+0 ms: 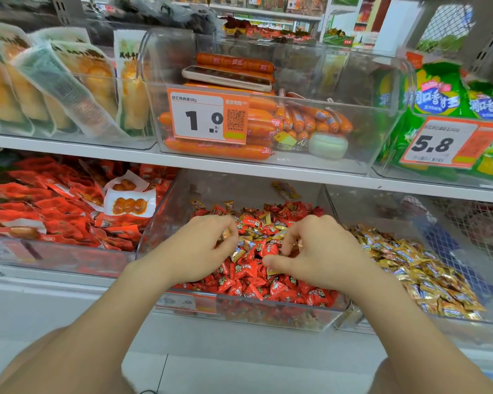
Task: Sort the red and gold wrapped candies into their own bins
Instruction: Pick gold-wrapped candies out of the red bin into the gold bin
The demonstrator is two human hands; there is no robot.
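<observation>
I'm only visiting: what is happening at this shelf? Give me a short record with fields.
middle bin: red candies with stray gold candies mixed in
right bin: gold pile only, as far as shows
left hand: in the middle bin, pinches what looks like a gold candy
right hand: fingers curled into the mix; hold unclear
shelf above: sausages behind a price tag

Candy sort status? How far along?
Done: right bin holds gold candies, and the front of the middle bin is nearly all red candies. In hand: both hands dig in the mixed patch; left hand pinches a gold wrapper; right hand, grip unclear. Left: stray gold candies scattered through the middle and back of that bin.
</observation>
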